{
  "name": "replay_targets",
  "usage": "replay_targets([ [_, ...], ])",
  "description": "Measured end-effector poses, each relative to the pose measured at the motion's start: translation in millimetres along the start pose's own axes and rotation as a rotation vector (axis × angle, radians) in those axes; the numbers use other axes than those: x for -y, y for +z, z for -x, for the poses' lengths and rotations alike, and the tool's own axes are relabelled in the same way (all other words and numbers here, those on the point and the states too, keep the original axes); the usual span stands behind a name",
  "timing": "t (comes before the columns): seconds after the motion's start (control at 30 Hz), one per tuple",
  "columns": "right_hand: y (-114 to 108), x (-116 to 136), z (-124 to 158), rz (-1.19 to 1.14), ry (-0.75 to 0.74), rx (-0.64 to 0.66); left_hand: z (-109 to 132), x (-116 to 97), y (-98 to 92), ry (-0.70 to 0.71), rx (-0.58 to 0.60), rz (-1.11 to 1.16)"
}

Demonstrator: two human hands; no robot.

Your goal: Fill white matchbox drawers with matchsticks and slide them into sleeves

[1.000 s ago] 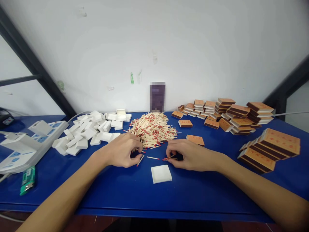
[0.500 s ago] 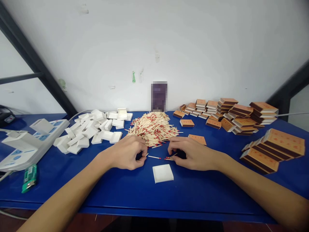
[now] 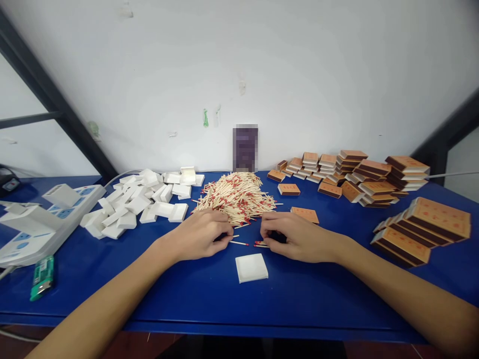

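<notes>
A heap of red-tipped matches (image 3: 236, 197) lies on the blue table (image 3: 179, 294). At its near left edge my left hand (image 3: 204, 235) is closed in a pinch, with a match end (image 3: 235, 236) poking out past the fingertips. Just right of it a single match (image 3: 239, 243) lies flat. My right hand (image 3: 297, 238) is closed too, thumb and forefinger on a few matches (image 3: 259, 244) whose red heads point left. Between and below the hands rests a shallow white matchbox tray (image 3: 252, 268).
White trays (image 3: 138, 199) are piled at the left, near a power strip (image 3: 75, 214) and a green packet (image 3: 42, 277). Orange matchboxes (image 3: 364, 187) stand stacked at the right, with more boxes (image 3: 422, 229) nearer. A blurred purple thing (image 3: 245, 148) leans on the wall.
My left hand has moved slightly right and its fingers have closed tighter. My right thumb and forefinger have drawn together over the matches. The tray has stayed in place.
</notes>
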State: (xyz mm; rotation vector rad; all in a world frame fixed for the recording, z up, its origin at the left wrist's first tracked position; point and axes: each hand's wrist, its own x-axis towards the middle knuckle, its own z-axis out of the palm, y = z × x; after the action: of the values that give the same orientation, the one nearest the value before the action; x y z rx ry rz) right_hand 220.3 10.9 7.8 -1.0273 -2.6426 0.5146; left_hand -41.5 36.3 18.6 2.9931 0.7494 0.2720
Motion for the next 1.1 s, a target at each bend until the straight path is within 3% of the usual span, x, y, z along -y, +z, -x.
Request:
replay_targets([
  [0.4, 4, 0, 1, 0.011, -0.021, -0.016, -4, -6, 6.5, 0.026, -0.022, 0.034],
  [0.73, 2, 3, 0, -0.058, -0.046, -0.037, -10, -10, 18.1, -0.001, -0.116, 0.026],
  [0.9, 7, -6, -8, -0.09, 0.018, -0.165, -14, -10, 21.7, -0.043, -0.127, 0.031],
  [1.1, 12, -10, -16, -0.138, 0.083, -0.135, -20, -13, 21.7, -0.056, -0.121, 0.011],
])
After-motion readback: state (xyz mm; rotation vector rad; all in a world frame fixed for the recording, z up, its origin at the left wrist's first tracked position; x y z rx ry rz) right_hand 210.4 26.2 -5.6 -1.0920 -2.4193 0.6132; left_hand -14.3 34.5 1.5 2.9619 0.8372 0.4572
